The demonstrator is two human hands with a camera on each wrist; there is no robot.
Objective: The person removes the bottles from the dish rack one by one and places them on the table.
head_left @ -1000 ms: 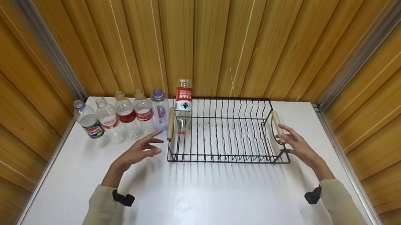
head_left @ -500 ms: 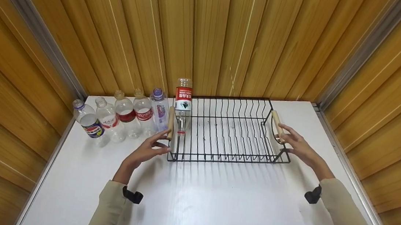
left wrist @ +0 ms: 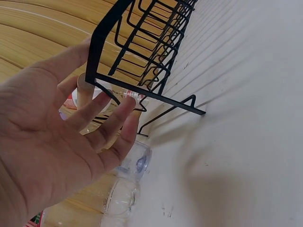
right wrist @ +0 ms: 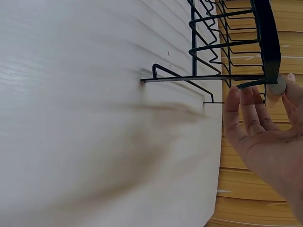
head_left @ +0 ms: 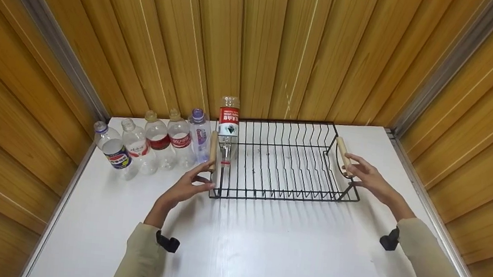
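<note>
A black wire dish rack (head_left: 287, 160) with wooden handles at both ends stands on the white table. My left hand (head_left: 183, 189) holds the front part of the left handle (head_left: 213, 151), its fingers curving about it in the left wrist view. At the other end, my right hand (head_left: 373, 182) holds the right handle (head_left: 344, 157), with fingers bent around its end in the right wrist view. One clear bottle (head_left: 229, 121) with a red and white label sits neck down in the rack's left end. Its red-ringed mouth points toward me.
Left of the rack stands a row of several upright plastic bottles; the purple-topped bottle (head_left: 200, 136) is closest to the left handle. The outermost bottle (head_left: 114, 150) has a dark blue label. Wood-patterned panels (head_left: 260, 45) rise behind the table (head_left: 262, 257) and at both sides.
My left hand has moved right and up onto the left handle, where before it hovered beside it. My right hand stays at its handle. The whole view has shifted slightly.
</note>
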